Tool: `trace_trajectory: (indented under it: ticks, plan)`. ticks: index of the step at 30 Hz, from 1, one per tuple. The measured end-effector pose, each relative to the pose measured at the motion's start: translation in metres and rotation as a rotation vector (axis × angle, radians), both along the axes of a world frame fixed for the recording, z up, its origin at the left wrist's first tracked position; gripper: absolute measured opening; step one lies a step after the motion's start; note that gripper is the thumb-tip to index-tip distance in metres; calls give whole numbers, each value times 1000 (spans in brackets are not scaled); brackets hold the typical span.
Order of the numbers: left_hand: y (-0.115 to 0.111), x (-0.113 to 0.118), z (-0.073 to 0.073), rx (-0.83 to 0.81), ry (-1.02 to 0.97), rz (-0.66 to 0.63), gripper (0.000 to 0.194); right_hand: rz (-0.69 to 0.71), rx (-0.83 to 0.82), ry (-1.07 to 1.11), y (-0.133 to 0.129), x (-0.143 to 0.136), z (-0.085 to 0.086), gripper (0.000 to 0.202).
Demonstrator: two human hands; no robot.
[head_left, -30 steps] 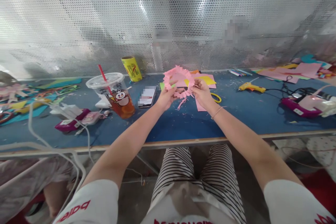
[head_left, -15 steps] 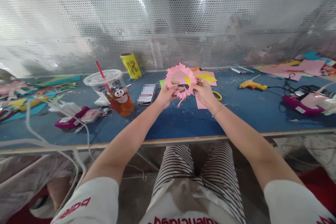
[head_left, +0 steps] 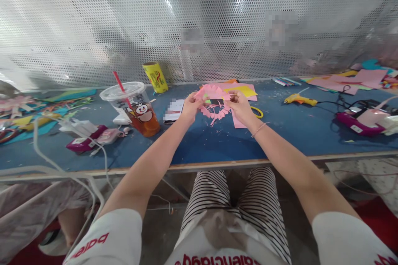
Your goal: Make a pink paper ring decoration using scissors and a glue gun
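A pink fringed paper ring (head_left: 213, 90) is held between my two hands above the blue table (head_left: 199, 149). My left hand (head_left: 191, 107) pinches its left side, and my right hand (head_left: 239, 105) grips its right side. The ring leans so that its opening looks flattened, with cut tabs along its edge. Pink paper scraps lie below it. Behind and beside the right hand are yellow paper (head_left: 245, 91), pink paper sheets (head_left: 238, 121) and the yellow handle of what looks like scissors (head_left: 257, 112). A phone (head_left: 173, 111) lies just left of my left hand.
At left stand a lidded drink cup (head_left: 143, 116) with a red straw and a yellow tube (head_left: 155, 78). A yellow glue gun (head_left: 300, 99) lies at right. Purple power strips (head_left: 357, 125), cables and coloured paper flank both sides. A perforated metal panel (head_left: 217, 16) closes the back.
The paper ring has tilted, its far edge coming lower so the opening looks narrower. My left hand has shifted slightly left and up; the right hand has barely moved.
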State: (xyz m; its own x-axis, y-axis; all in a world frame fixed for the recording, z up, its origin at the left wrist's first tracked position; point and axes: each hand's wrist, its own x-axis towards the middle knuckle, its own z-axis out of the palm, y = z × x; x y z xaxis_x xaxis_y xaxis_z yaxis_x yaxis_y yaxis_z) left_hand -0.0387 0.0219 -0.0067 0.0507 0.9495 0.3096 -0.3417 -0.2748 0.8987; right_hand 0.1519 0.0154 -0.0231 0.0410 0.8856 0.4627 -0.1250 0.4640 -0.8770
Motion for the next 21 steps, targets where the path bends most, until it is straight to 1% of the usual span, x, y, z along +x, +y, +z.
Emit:
trace_trajectory:
  ticks: [3, 6, 8, 9, 10, 11, 12, 13, 14, 16, 18, 21]
  plan:
    - [0, 3, 0, 25, 0, 81, 43, -34, 34, -111, 1, -2, -2, 41]
    - [-1, 2, 2, 16, -26, 72, 36, -29, 61, -185, -1, 0, 2, 42]
    - [-1, 0, 4, -3, -53, 68, 33, -30, 63, -277, -2, 8, 8, 39]
    - [0, -1, 5, -7, -67, 77, 33, -57, 59, -354, -3, 15, 11, 36]
    - [1, -3, 5, -4, -84, 94, 32, -116, 55, -451, -3, 23, 14, 35]
    - [2, -4, 6, 3, -98, 109, 32, -217, 53, -572, -2, 32, 16, 35]
    - [3, -6, 6, 11, -110, 121, 32, -310, 27, -730, -1, 41, 16, 37]
    - [5, -7, 6, 13, -117, 128, 31, -383, -32, -909, 0, 49, 15, 40]
    - [5, -8, 7, 10, -123, 134, 30, -416, -118, -1104, 2, 56, 12, 44]
    - [6, -9, 8, -9, -136, 149, 28, -408, -288, -1414, 6, 63, 6, 52]
    - [5, -10, 9, -30, -145, 147, 26, -399, -364, -1551, 9, 63, 0, 56]
    - [2, -10, 11, -34, -151, 112, 26, -416, -400, -1570, 10, 59, -2, 53]
